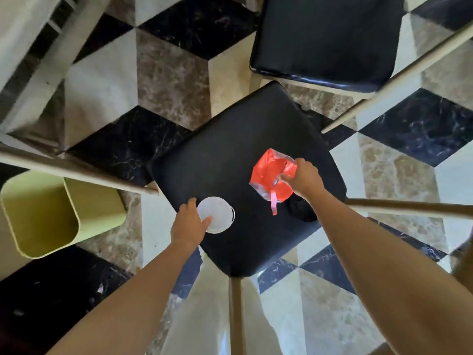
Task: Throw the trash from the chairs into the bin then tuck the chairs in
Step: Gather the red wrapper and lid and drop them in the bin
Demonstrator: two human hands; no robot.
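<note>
Both forearms reach in from 6 o'clock toward the seat, so I start at the fingers. On my right hand (304, 178) the fingertips are curled tight and pinching the top edge of the red wrapper (267, 172), which is bunched up, with a loose strip trailing toward me. My left hand (189, 222) has the thumb laid over the near rim of the white lid (217, 213) and the fingers curled at its 9 o'clock edge; it looks like a pinch, though I can't tell whether the piece is off the seat. Both pieces sit on the black chair seat (230, 149), the lid at 7 o'clock and the wrapper at 3 o'clock. A black lump (303, 213) lies just beside my right wrist; I can't tell what it is and would check it afterwards. To do this well, I would firm up both pinches, lift straight up, then swing everything to the green bin (94, 201) at 9 o'clock, passing over the pale bar (76, 170) between them. A second chair (327, 39) waits at 1 o'clock.
</note>
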